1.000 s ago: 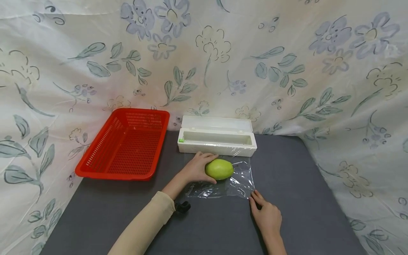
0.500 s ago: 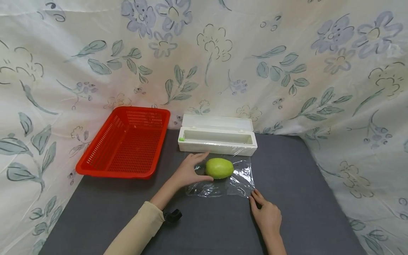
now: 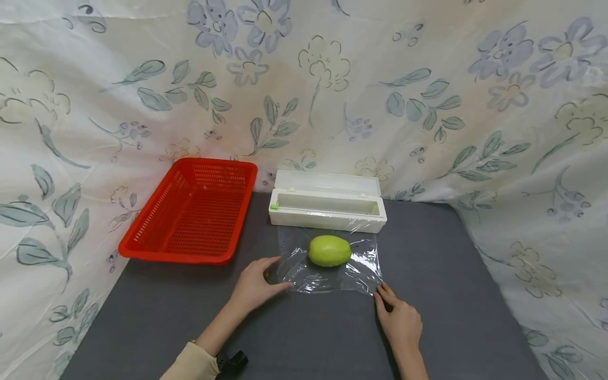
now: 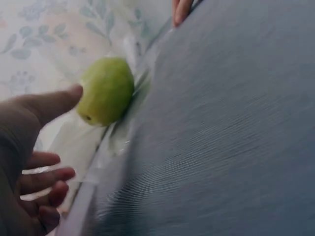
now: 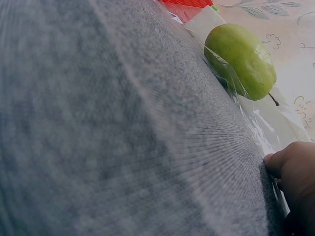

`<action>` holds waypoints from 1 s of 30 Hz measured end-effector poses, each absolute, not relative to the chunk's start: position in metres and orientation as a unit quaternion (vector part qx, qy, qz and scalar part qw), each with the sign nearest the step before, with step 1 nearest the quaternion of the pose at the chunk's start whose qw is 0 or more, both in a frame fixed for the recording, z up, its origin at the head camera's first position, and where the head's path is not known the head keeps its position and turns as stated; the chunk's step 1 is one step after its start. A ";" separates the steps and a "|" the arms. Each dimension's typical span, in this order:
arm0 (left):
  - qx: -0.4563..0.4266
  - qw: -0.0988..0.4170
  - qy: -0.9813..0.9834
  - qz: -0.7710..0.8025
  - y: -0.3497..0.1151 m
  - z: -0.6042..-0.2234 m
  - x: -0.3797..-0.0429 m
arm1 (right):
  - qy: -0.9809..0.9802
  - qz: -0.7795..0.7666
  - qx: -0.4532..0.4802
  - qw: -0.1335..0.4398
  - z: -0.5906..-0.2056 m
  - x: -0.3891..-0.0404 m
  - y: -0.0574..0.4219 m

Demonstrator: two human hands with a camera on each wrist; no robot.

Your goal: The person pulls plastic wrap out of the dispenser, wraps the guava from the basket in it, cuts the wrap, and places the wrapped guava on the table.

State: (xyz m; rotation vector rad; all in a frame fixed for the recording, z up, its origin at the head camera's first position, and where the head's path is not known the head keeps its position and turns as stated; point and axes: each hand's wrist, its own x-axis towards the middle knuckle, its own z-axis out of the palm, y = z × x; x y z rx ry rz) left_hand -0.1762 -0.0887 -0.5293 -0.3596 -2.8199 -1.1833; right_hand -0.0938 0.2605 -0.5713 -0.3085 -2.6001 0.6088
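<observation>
A green pear (image 3: 330, 250) with a dark stem lies on a sheet of clear cling film (image 3: 306, 279) spread over the dark table. The film runs out from the front of a white film box (image 3: 328, 219) with its lid raised. My right hand (image 3: 399, 322) pinches the film's near right corner between thumb and fingers. My left hand (image 3: 254, 285) is at the film's left edge, thumb and fingers spread apart. In the left wrist view its thumb overlaps the pear (image 4: 106, 91), and its other fingers are loosely bent with nothing between them.
A red plastic basket (image 3: 178, 257) stands on the table (image 3: 304, 338) at the back left. A flowered cloth (image 3: 328, 100) hangs behind the table and along both sides. A green tab (image 3: 274, 207) shows at the box's left end.
My left hand has let go of the pear and moved left and toward me, to the film's left edge. The right hand stays at its corner, and the pear has kept its place.
</observation>
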 end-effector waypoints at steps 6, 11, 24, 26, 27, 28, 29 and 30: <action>-0.056 0.037 -0.924 -0.376 -0.087 -0.545 -0.150 | -0.943 0.218 -0.105 0.229 -0.572 -0.094 0.261; -0.042 0.054 -0.925 -0.375 -0.083 -0.550 -0.143 | -0.940 0.222 -0.107 0.236 -0.574 -0.095 0.262; -0.043 0.103 -0.932 -0.346 -0.072 -0.555 -0.141 | -0.927 0.251 -0.092 0.261 -0.573 -0.094 0.267; -0.045 0.105 -0.931 -0.346 -0.072 -0.555 -0.141 | -0.925 0.256 -0.093 0.264 -0.573 -0.094 0.269; -0.046 0.108 -0.931 -0.345 -0.071 -0.556 -0.141 | -0.924 0.262 -0.096 0.260 -0.573 -0.094 0.269; -0.048 0.112 -0.931 -0.344 -0.071 -0.556 -0.141 | -0.924 0.269 -0.098 0.255 -0.572 -0.093 0.270; -0.050 0.116 -0.931 -0.342 -0.071 -0.557 -0.142 | -0.924 0.275 -0.100 0.248 -0.572 -0.093 0.271; -0.052 0.120 -0.931 -0.342 -0.071 -0.557 -0.142 | -0.925 0.277 -0.099 0.241 -0.572 -0.092 0.272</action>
